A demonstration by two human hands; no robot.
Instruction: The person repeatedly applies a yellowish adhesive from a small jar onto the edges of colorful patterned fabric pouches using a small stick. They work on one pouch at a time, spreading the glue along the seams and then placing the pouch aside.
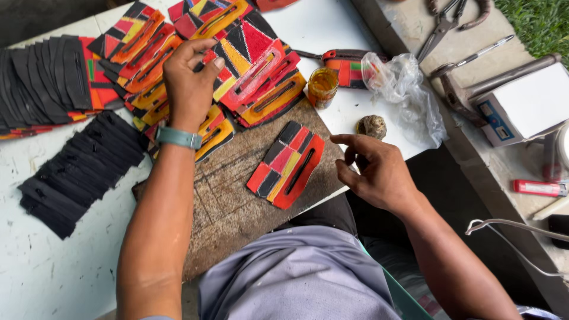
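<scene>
Item: patchwork pieces, red, orange, yellow and black, each with a slot cut along it.

Left hand [188,83]: reaches to the far side of the white table [53,272], fingers spread and curled down on the fanned stack of patchwork pieces [249,71]; thumb and fingertips touch the top pieces, but a closed grip on any one cannot be told. Teal wristband [178,137] on the wrist.

Right hand [376,172]: hangs off the near right edge of the wooden board [237,207], empty, fingers loosely parted, just beside the single patchwork piece [287,164] lying flat near that edge.

Handling note, as a judgement: a piece comes off the fan cleanly if the fingertips pinch one top edge only and slide it toward the board, so the overlap beneath is not dragged.

Other entries: black pieces [77,172] fanned at the left edge of the table; amber jar [322,86] at the board's far right corner; clear plastic bag [403,89] and a small round lump [371,126] near the table's right edge; scissors [441,26] on the concrete ledge beyond.

Not legible: the jar's contents; what the lump is; the underside of the fan; the stacks at the far edge are cut off by the frame.
</scene>
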